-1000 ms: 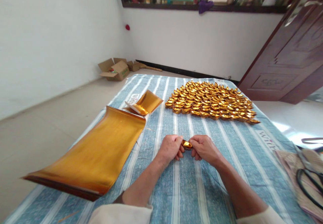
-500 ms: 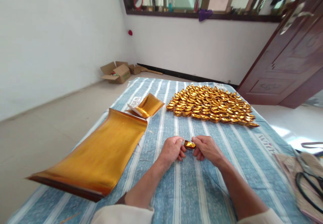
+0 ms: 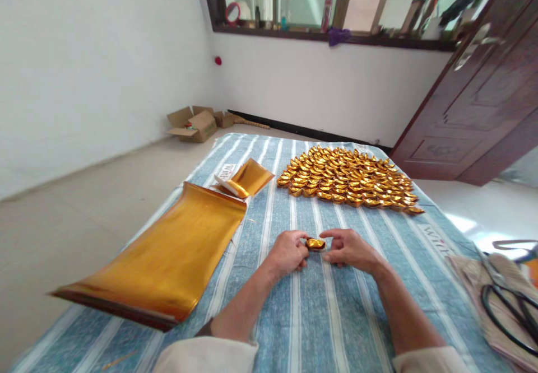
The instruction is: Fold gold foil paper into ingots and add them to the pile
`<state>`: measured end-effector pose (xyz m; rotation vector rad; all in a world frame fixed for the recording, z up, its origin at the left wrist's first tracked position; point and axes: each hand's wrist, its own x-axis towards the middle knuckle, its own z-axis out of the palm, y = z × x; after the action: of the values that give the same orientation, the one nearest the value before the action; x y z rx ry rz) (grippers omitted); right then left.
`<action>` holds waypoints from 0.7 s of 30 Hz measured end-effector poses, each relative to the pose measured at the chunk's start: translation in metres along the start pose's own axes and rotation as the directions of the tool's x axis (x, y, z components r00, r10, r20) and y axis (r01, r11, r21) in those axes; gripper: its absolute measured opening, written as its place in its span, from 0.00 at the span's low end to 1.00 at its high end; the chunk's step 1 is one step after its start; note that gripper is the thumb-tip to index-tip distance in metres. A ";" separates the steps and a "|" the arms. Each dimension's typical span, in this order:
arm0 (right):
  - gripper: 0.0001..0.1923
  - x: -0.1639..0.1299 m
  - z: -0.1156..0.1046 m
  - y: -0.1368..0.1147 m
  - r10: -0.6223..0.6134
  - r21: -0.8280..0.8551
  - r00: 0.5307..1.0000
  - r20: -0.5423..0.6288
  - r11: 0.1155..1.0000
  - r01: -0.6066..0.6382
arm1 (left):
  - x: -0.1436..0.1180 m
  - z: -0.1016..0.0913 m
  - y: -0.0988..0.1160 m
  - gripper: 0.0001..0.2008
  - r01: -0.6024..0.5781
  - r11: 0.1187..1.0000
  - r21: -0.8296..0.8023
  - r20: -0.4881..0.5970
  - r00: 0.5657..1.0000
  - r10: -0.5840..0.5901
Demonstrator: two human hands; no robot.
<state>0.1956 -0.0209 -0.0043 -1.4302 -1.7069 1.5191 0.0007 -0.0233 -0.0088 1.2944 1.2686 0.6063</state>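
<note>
Ingot (image 3: 315,244), small and shiny gold, lies between the two hands, over the striped cloth (image 3: 311,317). At its left end, the left hand (image 3: 290,252) has its forefinger stretched to the edge and its other fingers curled; whether it pinches the ingot, I cannot tell. The right hand (image 3: 347,248) is parted, thumb and forefinger spread apart just beside the right end, gripping nothing.

Beyond the grip and a little to the right, many finished ingots (image 3: 347,180) sit packed in close rows. Left of the grip lie large gold sheets (image 3: 155,261), with smaller sheets (image 3: 254,177) beyond them, one edge folded up. Well to the right of the grip, scissors (image 3: 498,279) rest on a beige pad (image 3: 466,272). Far beyond, to the left, an open carton (image 3: 204,126) stands on the floor.
</note>
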 end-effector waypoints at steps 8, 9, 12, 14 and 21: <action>0.13 0.006 0.012 0.000 -0.015 -0.097 0.997 -0.070 0.995 0.008 | 0.003 -0.001 -0.002 0.14 -0.042 0.997 0.063 0.030 0.999 0.040; 0.12 0.006 0.012 0.000 -0.020 -0.100 0.997 -0.069 0.995 0.013 | 0.004 -0.001 -0.002 0.13 -0.043 0.997 0.066 0.029 0.999 0.041; 0.11 0.005 0.012 -0.002 -0.040 -0.103 0.997 -0.061 0.994 0.034 | 0.004 0.000 -0.002 0.11 -0.043 0.997 0.065 0.023 0.999 0.042; 0.12 0.005 0.013 -0.002 -0.050 -0.094 0.997 -0.058 0.995 0.045 | 0.003 0.000 -0.001 0.10 -0.045 0.998 0.054 0.017 0.999 0.044; 0.14 0.006 0.013 -0.003 -0.074 0.017 0.996 -0.059 0.997 0.075 | 0.000 0.000 0.008 0.07 -0.066 0.998 0.001 -0.011 0.998 0.066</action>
<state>0.1814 -0.0211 -0.0070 -1.3722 -1.6874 1.4368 0.0029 -0.0217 -0.0016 1.3396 1.2386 0.6605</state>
